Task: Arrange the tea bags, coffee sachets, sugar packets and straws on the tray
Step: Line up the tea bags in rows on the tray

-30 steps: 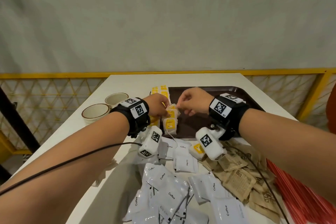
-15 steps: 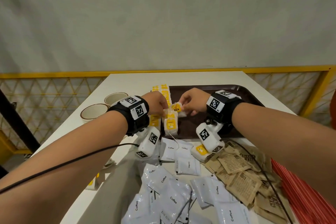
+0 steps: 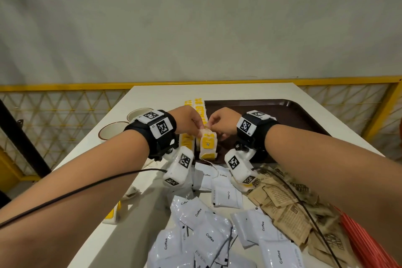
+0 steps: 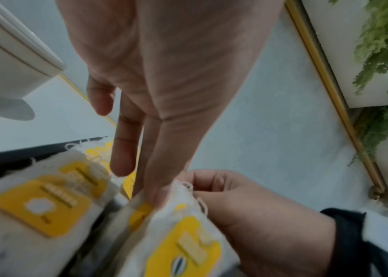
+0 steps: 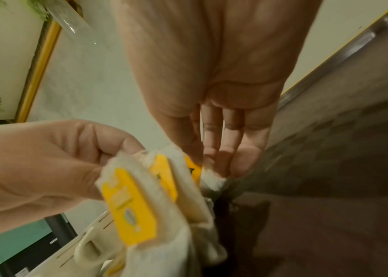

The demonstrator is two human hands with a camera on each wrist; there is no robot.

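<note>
Both hands meet over the left edge of the brown tray [image 3: 293,115]. My left hand [image 3: 200,129] and right hand [image 3: 212,126] both pinch the top edge of a white tea bag [image 3: 208,144] with a yellow tag. It stands upright at the near end of a row of tea bags [image 3: 196,106]. In the left wrist view my left fingertips [image 4: 162,198] press that tea bag [image 4: 183,236], with another tea bag [image 4: 41,202] beside it. In the right wrist view my right fingers [image 5: 214,153] hold the tea bags [image 5: 131,206] opposite the left hand.
White coffee sachets [image 3: 208,237] lie piled on the near table, brown sugar packets [image 3: 289,217] to their right, red straws [image 3: 365,243] at the far right. Two cups [image 3: 111,130] stand left of the tray. A loose tea bag [image 3: 113,213] lies at the table's left edge.
The hands have drawn closer together and lowered the tea bag. It now stands against the near end of the row on the tray.
</note>
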